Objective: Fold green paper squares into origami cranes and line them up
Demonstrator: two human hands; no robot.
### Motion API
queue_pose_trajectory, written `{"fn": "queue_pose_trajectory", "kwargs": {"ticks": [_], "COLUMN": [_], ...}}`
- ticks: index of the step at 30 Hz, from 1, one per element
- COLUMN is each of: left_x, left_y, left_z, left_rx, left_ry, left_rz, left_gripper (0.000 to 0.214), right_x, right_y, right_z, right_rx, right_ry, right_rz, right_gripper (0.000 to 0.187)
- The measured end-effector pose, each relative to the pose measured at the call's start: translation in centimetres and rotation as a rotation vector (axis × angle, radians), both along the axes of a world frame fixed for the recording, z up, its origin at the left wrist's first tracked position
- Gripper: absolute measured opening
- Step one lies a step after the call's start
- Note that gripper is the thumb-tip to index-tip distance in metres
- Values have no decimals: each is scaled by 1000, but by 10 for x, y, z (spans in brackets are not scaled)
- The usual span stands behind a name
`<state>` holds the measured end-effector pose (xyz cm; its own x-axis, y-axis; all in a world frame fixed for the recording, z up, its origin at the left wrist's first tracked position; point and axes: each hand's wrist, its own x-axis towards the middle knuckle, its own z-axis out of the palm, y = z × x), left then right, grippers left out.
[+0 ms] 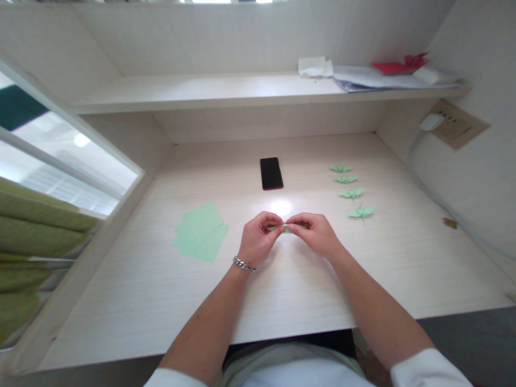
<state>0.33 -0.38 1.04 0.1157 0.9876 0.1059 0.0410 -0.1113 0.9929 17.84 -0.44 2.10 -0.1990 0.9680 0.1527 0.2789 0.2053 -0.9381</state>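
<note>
Left hand (260, 232) and right hand (316, 232) both pinching one green paper (287, 229). From there, four spiky paper birds (351, 193) at 2 o'clock, flat sheets (199, 234) at 9, one phone (271, 173) at 12.

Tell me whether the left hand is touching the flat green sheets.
Apart: the head view shows a bare strip of desk between the left hand and the green sheets.

Window (60, 131) at L is glowing brightly; glare is whitening a spot on desk (234, 183) just beyond L hand (259, 236) & R hand (316, 232), w/ faint shadows falling nearby. Wide-angle distortion is stretching outer edges; fine detail's blurring.
</note>
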Motion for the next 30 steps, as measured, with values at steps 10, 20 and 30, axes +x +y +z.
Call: {"fn": "queue_pose_trajectory", "kwargs": {"ticks": [10,20,30], "left_x": [0,0,1], "left_y": [-1,-2,-1], "left_z": [-1,-6,-5], "left_rx": [50,39,-11], "left_ry": [71,65,6], "left_rz": [-2,3,-1], "left_gripper": [23,30,33], "right_x": [0,1,0], "right_y": [0,3,1], "right_z": [1,-1,2], "right_rx": [-5,-56,-10], "right_ry": [-35,3,-73], "right_rz": [-35,32,27], "right_gripper": [12,12,10]}}
